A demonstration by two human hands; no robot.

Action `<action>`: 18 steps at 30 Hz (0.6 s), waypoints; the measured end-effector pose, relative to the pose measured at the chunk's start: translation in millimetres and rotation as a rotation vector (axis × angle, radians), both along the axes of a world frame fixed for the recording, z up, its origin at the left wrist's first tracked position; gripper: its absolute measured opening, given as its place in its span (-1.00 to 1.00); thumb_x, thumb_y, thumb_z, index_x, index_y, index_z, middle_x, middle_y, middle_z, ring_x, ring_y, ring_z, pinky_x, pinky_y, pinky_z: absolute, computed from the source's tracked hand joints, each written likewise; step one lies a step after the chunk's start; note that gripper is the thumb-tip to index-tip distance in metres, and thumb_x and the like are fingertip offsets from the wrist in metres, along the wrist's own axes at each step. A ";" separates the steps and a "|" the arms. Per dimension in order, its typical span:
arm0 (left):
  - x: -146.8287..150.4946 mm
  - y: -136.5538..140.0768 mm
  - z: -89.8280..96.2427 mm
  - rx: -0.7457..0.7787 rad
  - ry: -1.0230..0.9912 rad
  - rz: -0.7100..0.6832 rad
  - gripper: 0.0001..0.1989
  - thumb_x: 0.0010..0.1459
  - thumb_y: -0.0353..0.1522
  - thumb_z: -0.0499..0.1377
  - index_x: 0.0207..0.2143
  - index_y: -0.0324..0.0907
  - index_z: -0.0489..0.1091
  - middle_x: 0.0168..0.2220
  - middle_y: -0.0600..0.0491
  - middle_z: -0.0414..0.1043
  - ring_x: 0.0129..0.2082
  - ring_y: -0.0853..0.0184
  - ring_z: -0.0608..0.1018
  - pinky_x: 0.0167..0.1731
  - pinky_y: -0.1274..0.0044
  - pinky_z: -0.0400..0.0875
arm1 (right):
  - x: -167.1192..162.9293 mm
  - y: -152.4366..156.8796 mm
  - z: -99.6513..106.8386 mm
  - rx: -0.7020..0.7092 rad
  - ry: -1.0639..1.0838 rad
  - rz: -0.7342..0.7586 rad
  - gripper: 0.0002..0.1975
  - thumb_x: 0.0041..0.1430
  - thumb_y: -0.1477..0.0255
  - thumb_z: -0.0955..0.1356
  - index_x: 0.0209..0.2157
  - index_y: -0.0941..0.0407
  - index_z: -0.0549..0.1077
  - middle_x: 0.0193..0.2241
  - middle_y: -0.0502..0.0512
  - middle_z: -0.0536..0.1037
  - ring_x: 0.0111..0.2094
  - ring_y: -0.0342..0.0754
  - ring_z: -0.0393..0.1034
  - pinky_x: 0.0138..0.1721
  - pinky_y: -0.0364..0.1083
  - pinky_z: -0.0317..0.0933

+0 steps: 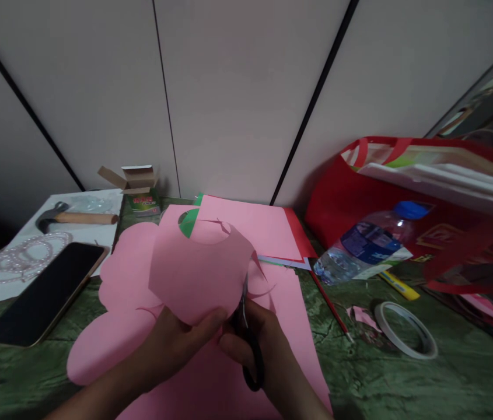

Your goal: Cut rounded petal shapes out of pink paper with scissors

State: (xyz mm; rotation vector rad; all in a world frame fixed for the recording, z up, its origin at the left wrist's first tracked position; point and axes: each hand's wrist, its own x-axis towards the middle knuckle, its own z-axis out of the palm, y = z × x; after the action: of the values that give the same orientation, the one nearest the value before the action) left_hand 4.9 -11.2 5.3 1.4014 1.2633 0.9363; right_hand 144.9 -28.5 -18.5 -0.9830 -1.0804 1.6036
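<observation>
My left hand (185, 338) pinches the lower edge of a pink paper piece (198, 268), thumb on top. This piece is curved, with an opening near its top. In my right hand (268, 344) are black-handled scissors (253, 356), fingers wrapped about the handles. Their blades point up against the piece's right edge, where a thin strip curls away. Beneath both hands lie larger pink sheets (292, 326). Scalloped pink paper shapes (110, 344) are spread on the left, partly hidden by my left forearm.
Left are a phone (47, 294), a hammer (84, 217), beads (27, 256) and a small open box (143, 195). Right are a water bottle (364, 245), a red bag (334, 192), a red pencil (331, 303), a yellow cutter (399, 286) and a tape roll (427, 344). A wall stands behind.
</observation>
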 end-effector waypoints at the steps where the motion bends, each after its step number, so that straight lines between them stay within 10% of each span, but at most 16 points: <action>1: 0.6 -0.3 0.9 0.002 -0.002 0.022 -0.87 -0.04 -0.28 0.13 -0.45 -0.12 0.41 -0.49 0.09 0.53 -0.42 0.26 0.55 -0.45 0.53 0.44 | 0.2 -0.2 0.2 -0.001 -0.010 -0.002 -0.71 -0.22 0.37 0.49 -0.49 0.17 0.35 -0.62 -0.13 0.23 -0.58 -0.21 0.02 -0.56 -0.21 -0.06; 18: 2.2 0.4 5.6 -0.026 -0.017 0.044 -0.85 -0.08 -0.27 0.11 -0.55 -0.13 0.39 -0.57 0.09 0.50 -0.49 0.27 0.52 -0.52 0.53 0.42 | -0.9 -0.6 -1.2 -0.065 -0.108 -0.026 -0.74 -0.22 0.36 0.46 -0.57 0.15 0.31 -0.71 -0.15 0.23 -0.66 -0.23 0.05 -0.62 -0.20 -0.05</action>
State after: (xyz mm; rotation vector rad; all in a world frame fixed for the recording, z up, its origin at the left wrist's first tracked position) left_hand 7.1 -10.9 10.9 1.3476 1.2940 0.9572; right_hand 143.9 -29.0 -19.7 -1.1334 -1.0899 1.5884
